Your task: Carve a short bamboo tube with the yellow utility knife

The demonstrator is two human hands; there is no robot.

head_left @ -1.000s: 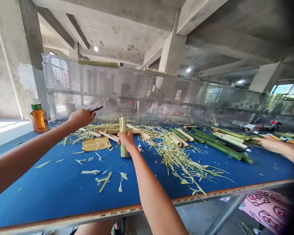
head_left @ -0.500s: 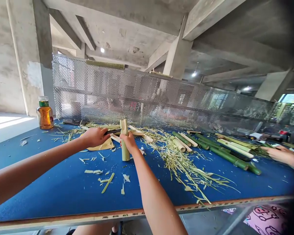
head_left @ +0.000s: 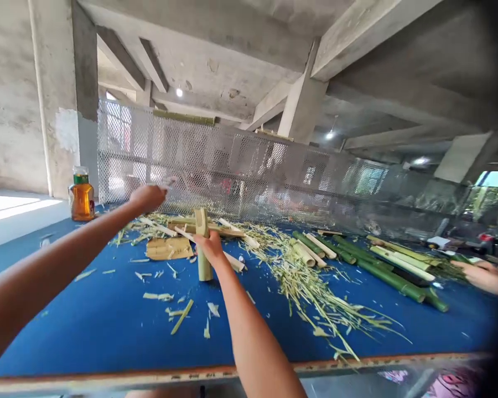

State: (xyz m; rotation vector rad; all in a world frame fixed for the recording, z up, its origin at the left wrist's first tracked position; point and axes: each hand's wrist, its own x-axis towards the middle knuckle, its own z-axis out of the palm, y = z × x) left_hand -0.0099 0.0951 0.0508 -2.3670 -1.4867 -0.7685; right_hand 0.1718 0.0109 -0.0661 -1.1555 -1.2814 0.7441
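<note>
My right hand (head_left: 209, 246) is wrapped round a short pale bamboo piece (head_left: 202, 265) that stands upright on the blue table (head_left: 87, 326). A notch shows in the piece's top. My left hand (head_left: 147, 197) is raised above the table to the left of the bamboo, closed in a fist round a knife handle. The blade is blurred against the mesh. Split bamboo strips (head_left: 178, 226) and a flat bamboo slab (head_left: 168, 249) lie behind the upright piece.
A perforated metal screen (head_left: 274, 177) runs along the table's far side. An amber bottle (head_left: 82, 199) stands at the far left. Green bamboo stalks (head_left: 390, 271) and shavings (head_left: 315, 293) lie at the right, where another person's hand (head_left: 487, 276) rests.
My left hand, down at the top of the bamboo half a second ago, has swung up and to the left. My right hand still holds the piece upright.
</note>
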